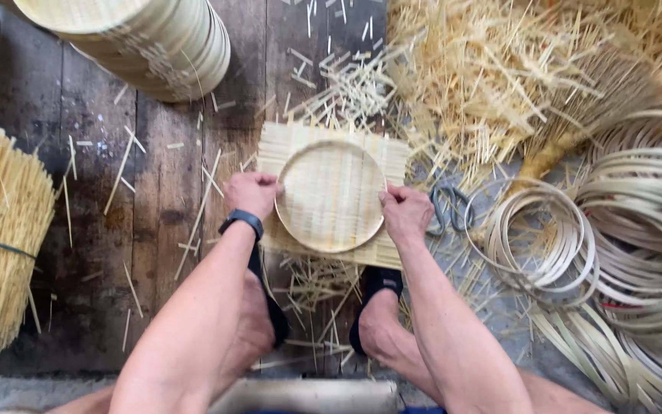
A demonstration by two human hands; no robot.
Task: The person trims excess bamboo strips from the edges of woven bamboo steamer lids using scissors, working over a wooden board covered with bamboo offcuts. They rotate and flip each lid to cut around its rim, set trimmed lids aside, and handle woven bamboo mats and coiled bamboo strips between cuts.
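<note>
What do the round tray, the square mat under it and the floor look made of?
Round tray: woven bamboo-like strips, pale and unvarnished, ringed by a bent hoop. Square mat: the same pale slats, loose ends sticking out. Floor: dark, worn wooden planks with visible seams.

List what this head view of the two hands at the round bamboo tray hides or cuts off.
- Head view: fingertips of the left hand and right hand curl under the tray rim, so the grip is hidden.
- Woven mat: its middle is covered by the tray.
- Stacked trays: cut off by the top edge.
- Scissors: partly buried in bamboo strips.
</note>
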